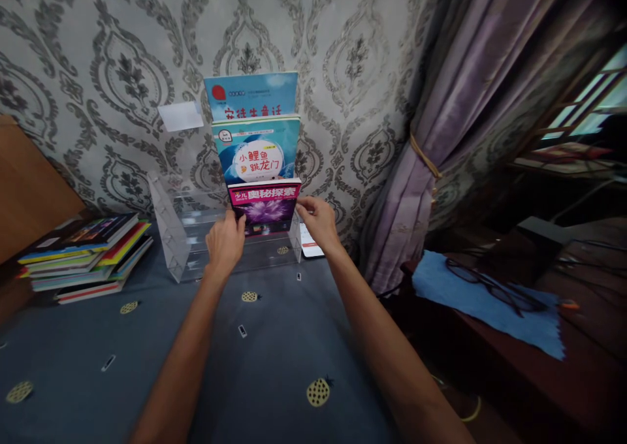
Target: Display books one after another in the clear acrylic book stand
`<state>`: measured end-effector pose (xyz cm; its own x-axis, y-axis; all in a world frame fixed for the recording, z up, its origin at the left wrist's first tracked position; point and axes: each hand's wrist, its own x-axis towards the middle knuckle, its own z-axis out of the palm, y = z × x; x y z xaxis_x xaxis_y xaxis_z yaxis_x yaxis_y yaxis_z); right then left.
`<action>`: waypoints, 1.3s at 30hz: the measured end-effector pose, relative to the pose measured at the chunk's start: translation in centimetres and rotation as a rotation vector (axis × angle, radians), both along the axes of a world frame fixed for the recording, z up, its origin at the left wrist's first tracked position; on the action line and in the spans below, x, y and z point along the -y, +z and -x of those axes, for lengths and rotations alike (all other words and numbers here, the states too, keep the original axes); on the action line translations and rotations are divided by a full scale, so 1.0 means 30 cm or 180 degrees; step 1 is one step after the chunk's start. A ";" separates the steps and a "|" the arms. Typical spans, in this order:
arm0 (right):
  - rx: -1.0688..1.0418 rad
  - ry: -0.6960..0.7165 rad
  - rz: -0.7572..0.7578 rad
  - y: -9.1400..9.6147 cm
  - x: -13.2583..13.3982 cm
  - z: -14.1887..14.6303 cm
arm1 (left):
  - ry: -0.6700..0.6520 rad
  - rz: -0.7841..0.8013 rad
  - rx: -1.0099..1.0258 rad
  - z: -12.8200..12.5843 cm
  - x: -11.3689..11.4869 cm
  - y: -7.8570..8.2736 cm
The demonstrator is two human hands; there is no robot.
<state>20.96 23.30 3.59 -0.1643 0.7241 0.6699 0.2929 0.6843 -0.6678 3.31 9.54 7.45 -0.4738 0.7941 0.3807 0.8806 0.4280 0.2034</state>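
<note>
A clear acrylic tiered rack (171, 235) stands on the blue cloth against the patterned wall. Three books stand in its right half, one behind another: a blue one (251, 95) at the back, a light blue one (257, 150) in the middle, and a pink and purple one (264, 206) in front. My left hand (224, 241) grips the front book's left edge with curled fingers. My right hand (317, 219) pinches its upper right corner. Both hands hold this front book in the lowest tier.
A stack of several books (85, 254) lies at the left on the blue cloth (274, 352). A phone (309, 243) lies right of the rack. A purple curtain (455, 124) hangs at the right. Glasses (494, 287) rest on a blue rag on a dark side table.
</note>
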 end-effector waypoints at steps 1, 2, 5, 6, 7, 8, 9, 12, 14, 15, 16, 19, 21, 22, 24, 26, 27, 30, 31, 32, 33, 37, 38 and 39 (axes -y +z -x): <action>0.0002 0.0063 0.0036 0.004 0.005 0.001 | 0.0017 0.0022 -0.0014 -0.003 -0.002 0.000; 0.0007 0.0105 0.0063 0.009 0.010 0.003 | 0.0027 0.0029 -0.0032 -0.006 -0.004 0.001; -0.0024 0.0058 0.0095 0.019 0.021 0.009 | 0.0014 0.0014 -0.0078 -0.012 -0.014 0.003; -0.0053 0.0031 0.0111 0.021 0.023 0.011 | 0.0008 0.0007 -0.0088 -0.013 -0.018 0.004; -0.0083 0.0021 0.0135 0.021 0.023 0.012 | 0.0005 0.0003 -0.0093 -0.014 -0.022 0.006; -0.0109 0.0016 0.0161 0.021 0.023 0.013 | 0.0011 -0.0001 -0.0096 -0.015 -0.025 0.008; -0.0124 0.0016 0.0184 0.020 0.022 0.013 | 0.0027 -0.0001 -0.0095 -0.017 -0.028 0.010; -0.0127 0.0051 0.0204 0.014 0.017 0.013 | 0.0085 0.0009 -0.0098 -0.019 -0.034 0.014; -0.0131 0.0092 0.0179 0.009 0.013 0.014 | 0.0095 0.0017 -0.0119 -0.019 -0.037 0.014; -0.0134 0.0111 0.0155 0.006 0.012 0.014 | 0.0094 0.0018 -0.0135 -0.018 -0.039 0.013; -0.0137 0.0119 0.0127 0.004 0.010 0.014 | 0.0095 0.0017 -0.0151 -0.016 -0.041 0.012; -0.0117 0.0120 0.0075 -0.001 0.009 0.014 | 0.0111 0.0057 -0.0173 -0.010 -0.048 0.009; -0.0072 0.0096 0.0083 -0.001 0.012 0.013 | 0.0106 0.0083 -0.0173 -0.005 -0.052 0.008; -0.0042 0.0076 0.0089 -0.001 0.013 0.012 | 0.0096 0.0088 -0.0170 -0.003 -0.054 0.008; 0.0017 0.0021 0.0084 0.001 0.017 0.011 | 0.0069 0.0080 -0.0164 0.001 -0.056 0.009; 0.0062 -0.0008 0.0063 0.002 0.019 0.011 | 0.0044 0.0078 -0.0156 0.005 -0.057 0.011; 0.0068 -0.0012 0.0057 0.002 0.019 0.011 | 0.0037 0.0081 -0.0153 0.007 -0.058 0.011; 0.0038 0.0005 0.0063 -0.001 0.015 0.012 | 0.0017 0.0086 -0.0158 0.012 -0.060 0.011; 0.0021 0.0012 0.0067 -0.002 0.013 0.012 | 0.0013 0.0085 -0.0159 0.014 -0.061 0.011; 0.0006 0.0021 0.0072 -0.003 0.012 0.012 | 0.0009 0.0083 -0.0160 0.015 -0.061 0.011; -0.0004 0.0029 0.0078 -0.003 0.012 0.012 | 0.0005 0.0078 -0.0159 0.017 -0.061 0.011; 0.0013 0.0038 0.0065 -0.001 0.015 0.010 | -0.0013 0.0075 -0.0134 0.020 -0.059 0.011; 0.0032 0.0029 0.0051 0.001 0.016 0.009 | -0.0015 0.0076 -0.0132 0.020 -0.058 0.011; 0.0057 0.0021 0.0040 0.002 0.018 0.008 | -0.0014 0.0078 -0.0132 0.020 -0.057 0.011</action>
<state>20.71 22.77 3.67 -0.1810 0.7314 0.6575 0.3003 0.6777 -0.6712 2.71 11.26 7.79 -0.4545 0.8054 0.3804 0.8900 0.4284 0.1563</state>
